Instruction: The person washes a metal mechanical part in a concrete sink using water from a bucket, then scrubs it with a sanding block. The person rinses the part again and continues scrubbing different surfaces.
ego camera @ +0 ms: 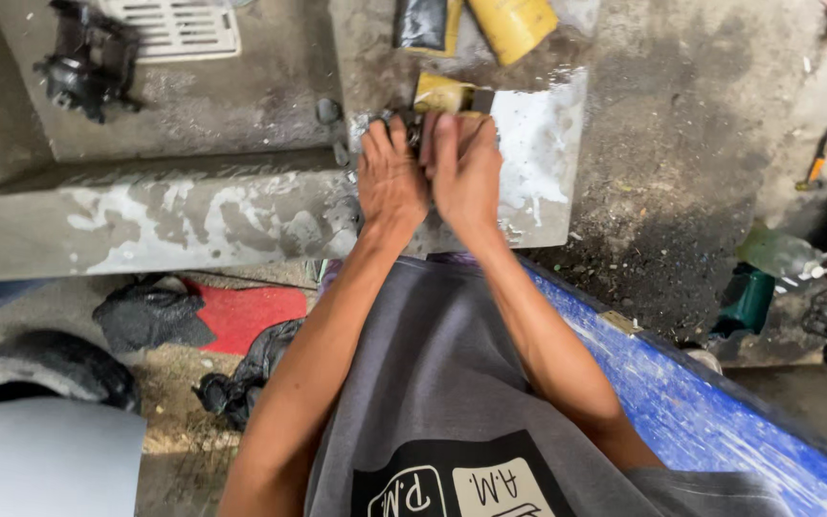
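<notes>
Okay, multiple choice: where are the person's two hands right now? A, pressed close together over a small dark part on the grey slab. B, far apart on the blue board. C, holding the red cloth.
A: the left hand and right hand sit side by side over a small dark part on the grey slab.

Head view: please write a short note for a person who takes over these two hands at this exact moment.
Left hand: fingers closed over a small dark metal part, together with the right hand.
Right hand: pressed beside the left, gripping the same part; most of it is hidden.
Things: the part is over a pale, stained metal plate on the concrete ledge. A yellow box lies just behind the hands and a yellow can farther back.
Done: part is in hand.
Left: cannot tell, the fingers cover the work.
</notes>
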